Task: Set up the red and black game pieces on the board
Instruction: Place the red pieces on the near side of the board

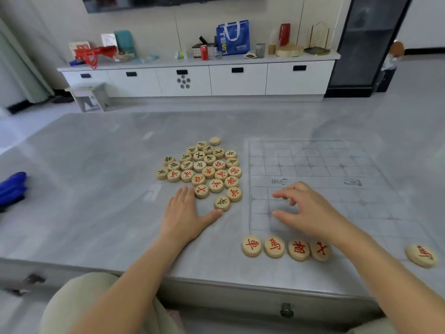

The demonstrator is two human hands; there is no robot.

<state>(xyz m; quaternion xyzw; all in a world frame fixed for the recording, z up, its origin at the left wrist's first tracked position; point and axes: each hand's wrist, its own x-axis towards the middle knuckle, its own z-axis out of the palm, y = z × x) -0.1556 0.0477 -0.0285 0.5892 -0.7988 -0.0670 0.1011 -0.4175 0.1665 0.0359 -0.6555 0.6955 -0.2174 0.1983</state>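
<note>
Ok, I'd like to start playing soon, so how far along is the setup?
Barely begun. Done: a row of four red pieces lines the board's near edge, with a fifth red piece at its right end. In hand: nothing; the right hand hovers empty over the board, the left hand rests flat beside the pile. Left: that pile of red and black pieces, all off the board.

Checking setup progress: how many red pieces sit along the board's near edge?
5 red pieces: four side by side from the board's near-left corner, and one alone near its right corner. The right forearm crosses the gap between, so more may be hidden.
</note>
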